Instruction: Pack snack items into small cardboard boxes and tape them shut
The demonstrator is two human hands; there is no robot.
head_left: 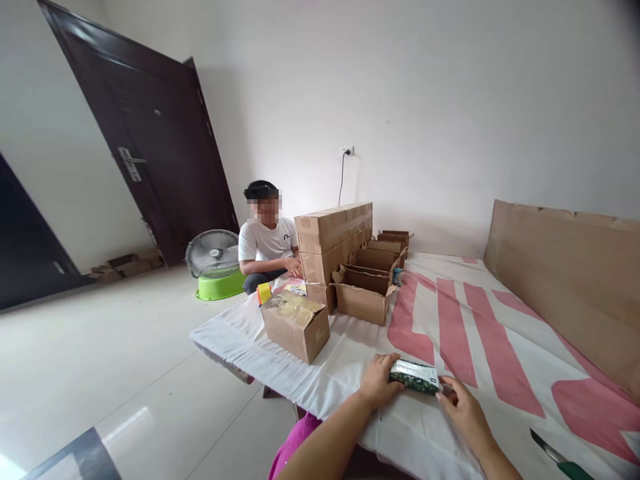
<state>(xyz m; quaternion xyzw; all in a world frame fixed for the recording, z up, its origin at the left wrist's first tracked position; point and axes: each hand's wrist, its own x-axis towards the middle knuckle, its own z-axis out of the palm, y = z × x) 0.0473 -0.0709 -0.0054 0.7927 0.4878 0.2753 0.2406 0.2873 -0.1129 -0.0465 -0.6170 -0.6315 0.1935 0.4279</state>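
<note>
A small carton (415, 377), white on top with a dark green patterned side, lies lengthwise between my two hands low over the cloth. My left hand (380, 381) is closed around its left end, thumb in front and fingers behind. At the opposite end, my right hand (459, 404) pinches the corner between thumb and fingers. To the right of my right hand, a knife with a green handle (573, 469) rests on the cloth, partly cut off by the frame. A taped cardboard box (296, 325) sits beyond my left hand.
Open cardboard boxes (363, 297) stand in a row beside stacked closed boxes (333, 230). A person in a white shirt (267, 240) crouches behind the stack, near a fan (214, 253). A large cardboard sheet (565, 280) leans at the right. Red-and-white cloth (455, 327) covers the table.
</note>
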